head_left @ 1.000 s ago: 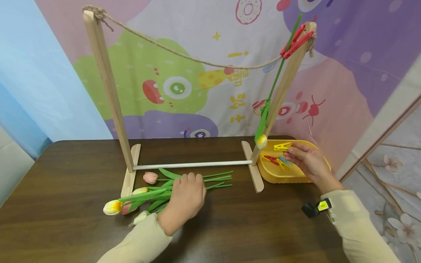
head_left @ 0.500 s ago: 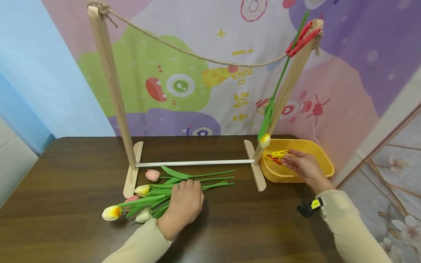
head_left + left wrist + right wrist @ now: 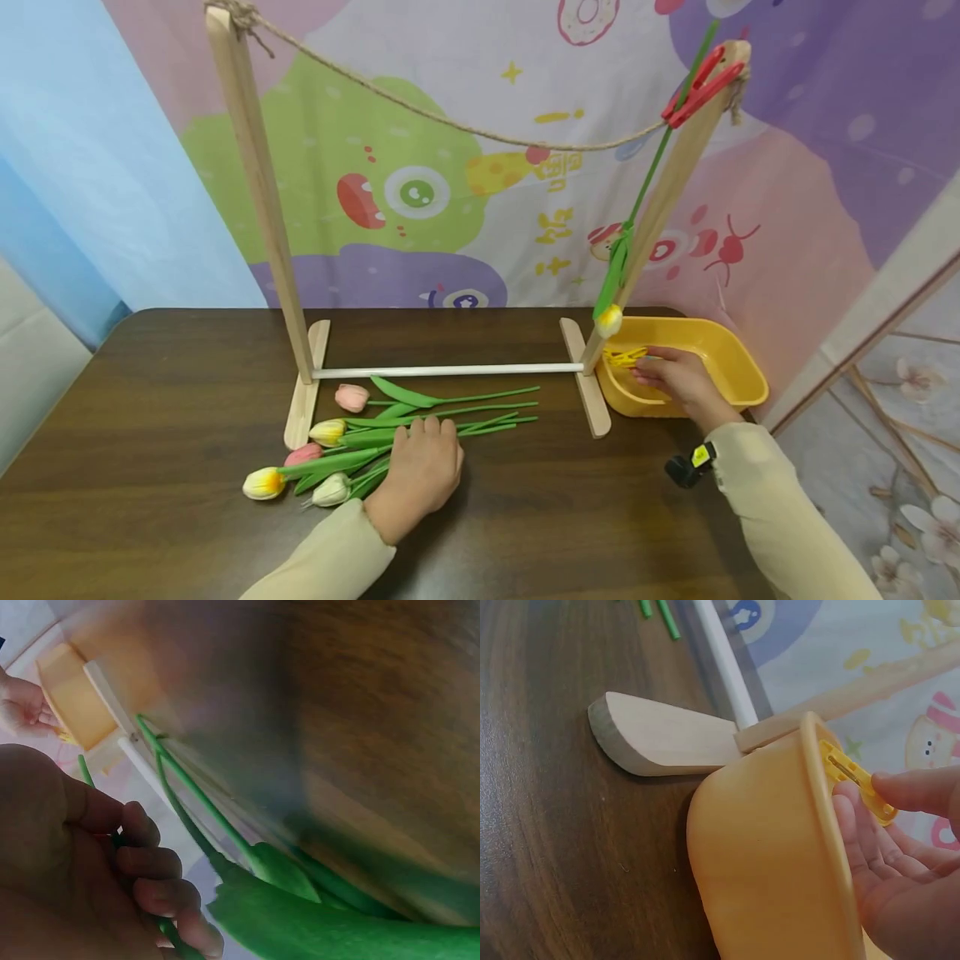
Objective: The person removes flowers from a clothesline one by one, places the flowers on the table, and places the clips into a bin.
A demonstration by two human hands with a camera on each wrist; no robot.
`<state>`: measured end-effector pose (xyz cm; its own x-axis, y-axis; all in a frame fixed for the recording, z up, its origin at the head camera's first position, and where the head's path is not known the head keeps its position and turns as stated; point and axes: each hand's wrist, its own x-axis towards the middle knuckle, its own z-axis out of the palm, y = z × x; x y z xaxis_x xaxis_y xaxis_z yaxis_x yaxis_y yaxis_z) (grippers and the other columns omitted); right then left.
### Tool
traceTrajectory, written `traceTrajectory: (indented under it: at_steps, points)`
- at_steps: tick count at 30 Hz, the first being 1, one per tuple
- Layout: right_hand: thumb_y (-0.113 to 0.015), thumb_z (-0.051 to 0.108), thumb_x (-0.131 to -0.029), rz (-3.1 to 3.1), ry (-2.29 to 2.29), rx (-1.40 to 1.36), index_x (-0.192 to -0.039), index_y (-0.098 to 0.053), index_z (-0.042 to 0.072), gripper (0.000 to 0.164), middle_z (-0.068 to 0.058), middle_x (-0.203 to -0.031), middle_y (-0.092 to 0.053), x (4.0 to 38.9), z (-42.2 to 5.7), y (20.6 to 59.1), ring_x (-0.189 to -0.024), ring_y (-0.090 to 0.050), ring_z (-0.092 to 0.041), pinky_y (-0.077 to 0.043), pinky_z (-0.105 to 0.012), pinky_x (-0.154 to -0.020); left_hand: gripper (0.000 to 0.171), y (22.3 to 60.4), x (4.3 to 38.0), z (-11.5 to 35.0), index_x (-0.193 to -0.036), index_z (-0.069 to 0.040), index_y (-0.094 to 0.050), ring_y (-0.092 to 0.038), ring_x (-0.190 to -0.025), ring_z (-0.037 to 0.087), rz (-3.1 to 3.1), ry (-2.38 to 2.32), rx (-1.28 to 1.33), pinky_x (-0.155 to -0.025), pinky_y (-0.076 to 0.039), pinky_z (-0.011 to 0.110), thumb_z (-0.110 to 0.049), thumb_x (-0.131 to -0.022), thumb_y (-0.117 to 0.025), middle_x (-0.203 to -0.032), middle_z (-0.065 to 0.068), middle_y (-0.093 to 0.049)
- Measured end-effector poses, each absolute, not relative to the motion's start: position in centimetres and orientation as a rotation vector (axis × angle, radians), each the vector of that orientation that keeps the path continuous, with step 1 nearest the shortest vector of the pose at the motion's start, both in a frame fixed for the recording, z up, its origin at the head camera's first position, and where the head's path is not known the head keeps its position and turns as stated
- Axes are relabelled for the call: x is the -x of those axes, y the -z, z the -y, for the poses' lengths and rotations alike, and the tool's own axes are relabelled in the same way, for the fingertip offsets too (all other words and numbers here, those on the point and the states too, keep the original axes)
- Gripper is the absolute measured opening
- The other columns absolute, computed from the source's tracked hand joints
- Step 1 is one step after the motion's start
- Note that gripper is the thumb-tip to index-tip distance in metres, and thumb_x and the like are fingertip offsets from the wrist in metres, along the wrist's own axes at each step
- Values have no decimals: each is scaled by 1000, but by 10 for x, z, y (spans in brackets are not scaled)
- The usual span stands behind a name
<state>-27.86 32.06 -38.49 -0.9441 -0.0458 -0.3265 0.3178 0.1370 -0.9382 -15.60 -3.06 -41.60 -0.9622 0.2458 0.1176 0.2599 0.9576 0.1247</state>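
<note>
In the head view my right hand [image 3: 678,379] pinches a yellow clothespin [image 3: 627,357] between thumb and fingers at the left end of the yellow plastic basket [image 3: 738,367]. The right wrist view shows the clothespin [image 3: 855,780] just inside the basket's rim. My left hand [image 3: 422,462] lies over several artificial tulips spread on the table. In the left wrist view its curled fingers [image 3: 161,896] close around a green tulip stem [image 3: 176,939]. Blooms point left: pink [image 3: 351,398], yellow-white [image 3: 264,483] and whitish [image 3: 331,490]. Other clothespins in the basket are hidden.
A wooden frame [image 3: 262,192] with a sagging twine [image 3: 450,123] and a white crossbar [image 3: 450,371] stands behind the tulips. At its right post a red clothespin [image 3: 701,90] holds an upside-down tulip [image 3: 617,267] by the stem. A printed cloth [image 3: 480,242] hangs behind the table.
My right hand has lowered the yellow clothespin into the left end of the basket, over the other clothespins. My left hand stays at the tulips, which lie slightly more spread. The head view has shifted slightly.
</note>
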Motion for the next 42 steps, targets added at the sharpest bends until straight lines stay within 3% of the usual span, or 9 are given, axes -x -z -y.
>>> traceTrajectory:
  at_steps: [17,25,34,38,42]
  points:
    - [-50,5,-94,-2329,1584,-264,-139,-21,-19,58,2,-83,-62,294,-309,393,-73,-65,-2,-54,-21,-73,20,425,161,34,-82,-4,-50,-51,-82,30,3073,197,369,-71,-39,45,-22,-92,-50,-82,13,-51]
    - [-54,7,-92,-2388,1431,-314,-133,-31,-19,53,0,-78,-61,300,-305,397,-66,-62,-3,-54,-19,-66,19,425,162,36,-86,-3,-52,-52,-82,29,3057,204,396,-68,-39,44,-21,-89,-55,-84,13,-51]
    - [-59,14,-91,-2539,1144,-296,-124,-44,-17,48,-13,-90,-65,300,-304,399,-67,-62,-7,-54,-23,-65,20,425,162,38,-89,-3,-53,-53,-82,30,3028,200,423,-66,-40,44,-22,-86,-59,-86,13,-52]
    - [-64,21,-87,-2609,947,-259,-111,-52,-12,42,-14,-85,-64,300,-308,397,-65,-59,-10,-51,-22,-60,20,425,163,40,-90,-2,-53,-53,-83,30,3034,217,428,-66,-40,44,-21,-87,-58,-88,14,-51]
    - [-66,26,-84,-2646,779,-210,-89,-58,-3,30,-5,-69,-59,302,-311,397,-60,-53,-12,-43,-23,-55,21,425,164,41,-92,-2,-53,-52,-85,30,3047,224,419,-67,-41,44,-21,-87,-58,-89,14,-51]
